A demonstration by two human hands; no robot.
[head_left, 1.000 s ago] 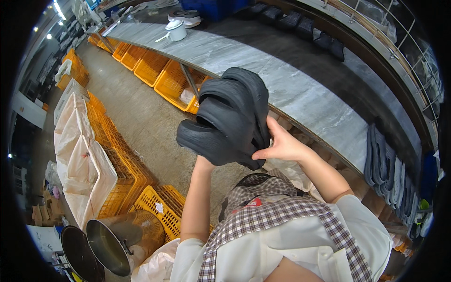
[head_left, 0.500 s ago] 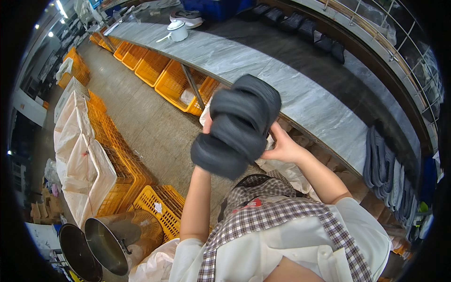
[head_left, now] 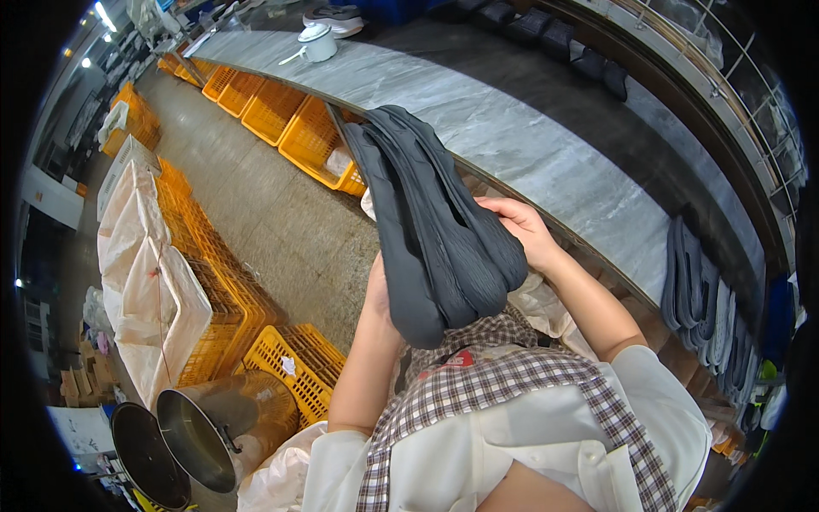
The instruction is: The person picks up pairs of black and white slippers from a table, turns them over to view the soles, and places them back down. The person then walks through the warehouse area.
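Several dark grey shoe soles [head_left: 448,256] are pressed side by side into one bundle in front of my apron, rounded ends toward me. My left hand [head_left: 378,286] grips the bundle's left side, its fingers mostly hidden behind the soles. On the other side my right hand [head_left: 522,229] holds the bundle, fingers bent against the outermost sole. The bundle is held up beside the near edge of a grey marbled worktop [head_left: 529,128]. Another row of grey soles [head_left: 695,282] stands on edge at the worktop's right end.
Along the worktop runs a black belt [head_left: 563,98] with dark shoe pieces [head_left: 554,38] at its far side. A lidded white mug [head_left: 317,43] and a shoe [head_left: 337,19] stand farther left. Yellow crates [head_left: 320,141] sit below; cloth-covered crates [head_left: 200,290] and a metal drum [head_left: 226,418] are left.
The bundle of soles has tilted, so their long faces now show instead of mainly their rounded ends. Both hands have shifted with it and still hold it.
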